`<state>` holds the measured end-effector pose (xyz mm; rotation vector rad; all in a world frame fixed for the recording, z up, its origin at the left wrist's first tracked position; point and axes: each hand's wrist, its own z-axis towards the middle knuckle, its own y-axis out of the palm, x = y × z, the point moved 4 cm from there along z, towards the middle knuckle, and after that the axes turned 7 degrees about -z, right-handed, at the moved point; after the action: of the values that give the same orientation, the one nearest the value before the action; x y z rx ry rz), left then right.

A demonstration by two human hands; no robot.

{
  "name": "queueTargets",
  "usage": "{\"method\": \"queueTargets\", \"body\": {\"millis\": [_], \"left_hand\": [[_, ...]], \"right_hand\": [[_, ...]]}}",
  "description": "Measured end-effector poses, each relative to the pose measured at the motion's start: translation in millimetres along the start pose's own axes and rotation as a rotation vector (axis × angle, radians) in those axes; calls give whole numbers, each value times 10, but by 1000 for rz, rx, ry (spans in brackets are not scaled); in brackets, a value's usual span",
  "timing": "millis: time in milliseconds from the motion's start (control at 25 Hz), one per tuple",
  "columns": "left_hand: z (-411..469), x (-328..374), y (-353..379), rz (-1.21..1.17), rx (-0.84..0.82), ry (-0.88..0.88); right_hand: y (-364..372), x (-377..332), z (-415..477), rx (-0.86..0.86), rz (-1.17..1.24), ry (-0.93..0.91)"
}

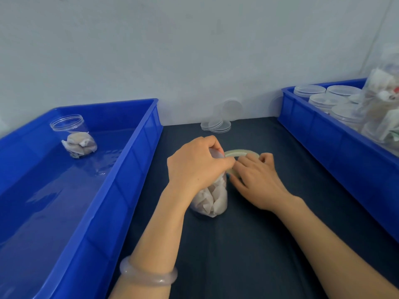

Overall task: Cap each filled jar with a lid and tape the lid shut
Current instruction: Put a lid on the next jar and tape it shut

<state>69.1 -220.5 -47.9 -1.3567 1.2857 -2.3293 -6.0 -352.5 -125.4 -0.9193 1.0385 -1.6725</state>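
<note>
Now left fingers (216, 145) wrap the jar (212, 199); right hand (257, 180) seemingly grips tape (235, 152).

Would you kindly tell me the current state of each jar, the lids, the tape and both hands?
left hand, grips the top of the centre jar.
right hand, holds the tape roll.
centre jar, upright on the mat, filled, top hidden under the left hand.
tape roll, beside the centre jar's top.
jar in left bin, upright, uncapped, partly filled.
loose lids, stacked by the wall, unused.
jars in right bin, capped.
</note>
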Motion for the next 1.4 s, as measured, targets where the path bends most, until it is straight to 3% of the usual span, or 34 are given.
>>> {"method": "queueTargets", "body": {"millis": [200,320,440,560,680,800,920,1040,1240,1400], "left_hand": [[-30,-78,0,-93,79,32],[-73,-196,-10,-463,200,67],[-224,-404,115,-1045,321,-106],[-319,-568,356,-1277,319,-387],[-304,-588,365,-1252,310,-391],[-283,-555,325,-1222,268,-294],[-319,-415,304,-1212,120,-54],[-408,-212,349,-1144,-46,148],[-602,72,579,-1128,-313,289],[-787,160,853,-851,-548,411]], "right_hand": [[53,-98,-54,-101,77,-47],[53,-79,-120,-270,306,-42],[-69,-144,-185,-388,675,-34],[-184,-454,-203,-261,1078,-41],[-146,-576,-214,-59,1135,85],[-163,-477,-215,-39,1149,90],[-310,-286,-187,33,1268,155],[-560,-73,-210,228,1393,272],[-809,86,-653,454,1368,264],[-1033,423,-1075,721,1146,423]]}}
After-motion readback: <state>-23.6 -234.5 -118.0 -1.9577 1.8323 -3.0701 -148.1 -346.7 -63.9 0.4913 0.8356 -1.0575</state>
